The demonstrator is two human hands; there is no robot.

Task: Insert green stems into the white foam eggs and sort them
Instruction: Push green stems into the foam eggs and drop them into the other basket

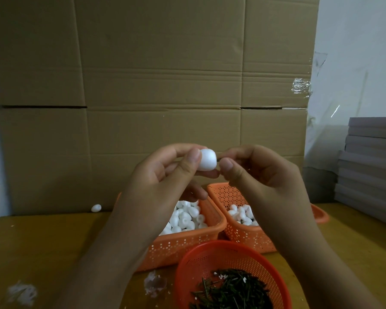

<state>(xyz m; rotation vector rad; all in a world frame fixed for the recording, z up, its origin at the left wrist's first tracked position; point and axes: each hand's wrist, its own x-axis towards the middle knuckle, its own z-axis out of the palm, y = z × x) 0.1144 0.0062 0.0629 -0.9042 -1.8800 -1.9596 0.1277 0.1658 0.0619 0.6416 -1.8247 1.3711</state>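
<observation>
Both hands met above the orange baskets [212, 238]: left hand [165, 172] pinched a white foam egg [207, 159]; right hand [254, 172] had fingers curled at the egg's right end, stem hidden, so its hold was unclear. Risks: an off-centre push could tear the foam or bend the stem; stems [232, 291] lay in the red bowl [187, 264] nearer the person than the baskets.

Front: round basket [232, 250] holding stems [232, 291]
Behind it: two egg baskets [183, 248], [250, 237] side by side
Far left: loose egg [96, 208] against cardboard [165, 74]
</observation>
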